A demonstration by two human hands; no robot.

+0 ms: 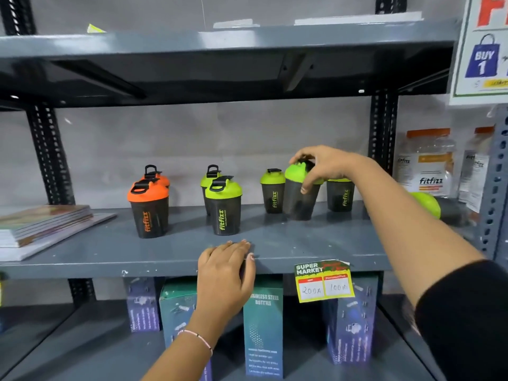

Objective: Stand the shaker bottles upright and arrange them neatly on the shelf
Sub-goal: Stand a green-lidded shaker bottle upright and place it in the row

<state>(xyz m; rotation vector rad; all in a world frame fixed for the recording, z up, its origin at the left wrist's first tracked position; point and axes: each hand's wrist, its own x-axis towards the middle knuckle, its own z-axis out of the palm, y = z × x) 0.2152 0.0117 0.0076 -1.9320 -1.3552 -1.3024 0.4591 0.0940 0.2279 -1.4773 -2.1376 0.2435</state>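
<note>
Green-lidded shaker bottle (301,192), tilted, is clasped at its lid by the right hand (320,167) for righting, while the left hand (226,266) lies flat and empty on the shelf (288,243) edge for support.

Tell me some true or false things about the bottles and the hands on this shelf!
1. The right hand grips the lid of a tilted green-lidded shaker. True.
2. The left hand holds an orange-lidded shaker. False: it rests flat on the shelf edge, holding nothing.
3. Two orange-lidded shakers stand upright, one behind the other. True.
4. Every shaker already stands upright. False: a green-lidded one lies on its side at far right.
5. The books sit right of the shakers. False: they are on the left.
</note>
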